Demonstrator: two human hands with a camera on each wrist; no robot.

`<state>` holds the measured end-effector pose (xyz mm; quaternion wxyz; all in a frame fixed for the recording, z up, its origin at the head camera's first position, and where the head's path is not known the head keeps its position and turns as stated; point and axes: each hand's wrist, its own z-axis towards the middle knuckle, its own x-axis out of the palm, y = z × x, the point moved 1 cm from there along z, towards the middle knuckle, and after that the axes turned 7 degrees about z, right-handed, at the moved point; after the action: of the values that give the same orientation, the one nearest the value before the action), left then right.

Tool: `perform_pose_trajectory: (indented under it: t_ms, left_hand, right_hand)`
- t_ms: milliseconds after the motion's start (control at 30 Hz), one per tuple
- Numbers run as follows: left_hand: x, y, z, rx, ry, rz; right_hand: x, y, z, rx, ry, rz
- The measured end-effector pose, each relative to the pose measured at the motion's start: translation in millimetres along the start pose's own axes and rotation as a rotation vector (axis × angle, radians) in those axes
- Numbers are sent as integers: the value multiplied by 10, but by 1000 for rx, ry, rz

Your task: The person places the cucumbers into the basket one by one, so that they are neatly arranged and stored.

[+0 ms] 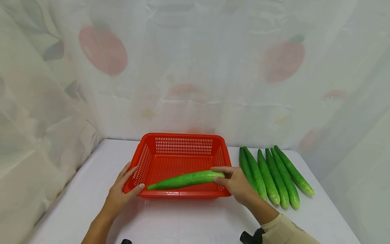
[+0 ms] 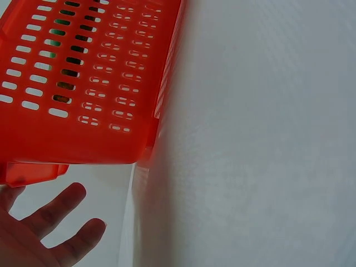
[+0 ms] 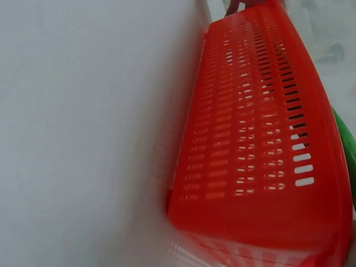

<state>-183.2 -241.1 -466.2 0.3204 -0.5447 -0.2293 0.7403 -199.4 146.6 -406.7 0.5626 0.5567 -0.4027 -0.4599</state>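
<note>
A long green cucumber (image 1: 182,180) is held above the front part of a red plastic basket (image 1: 179,194). My right hand (image 1: 239,184) pinches its pale right end between thumb and fingers. The darker tip points left, close over the basket's front rim. At the basket's front left corner is my left hand (image 1: 120,195), fingers spread along the rim and thumb near the cucumber's tip. In the left wrist view, straight fingers (image 2: 55,211) show beside the slotted basket wall (image 2: 83,133). The right wrist view shows the basket's outer side (image 3: 250,139) with a strip of cucumber (image 3: 346,146) behind its rim.
Several more cucumbers (image 1: 275,179) lie side by side on the white table (image 1: 179,223), right of the basket. A pale sheet with fruit prints (image 1: 195,67) hangs behind and along the sides. Black wrist gear (image 1: 253,237) shows near the right sleeve (image 1: 283,230).
</note>
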Motion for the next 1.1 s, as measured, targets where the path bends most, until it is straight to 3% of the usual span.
perform_pose_trajectory:
  t_ms: [500, 833, 1100]
  left_hand:
    - [-18, -37, -8, 6, -5, -14]
    - [2, -8, -2, 0, 1, -4]
    - [-4, -23, -7, 1, 3, -13]
  right_hand:
    - [102, -21, 75, 2, 63, -101]
    - [126, -14, 145, -13, 174, -296]
    - [178, -36, 228, 5, 204, -398]
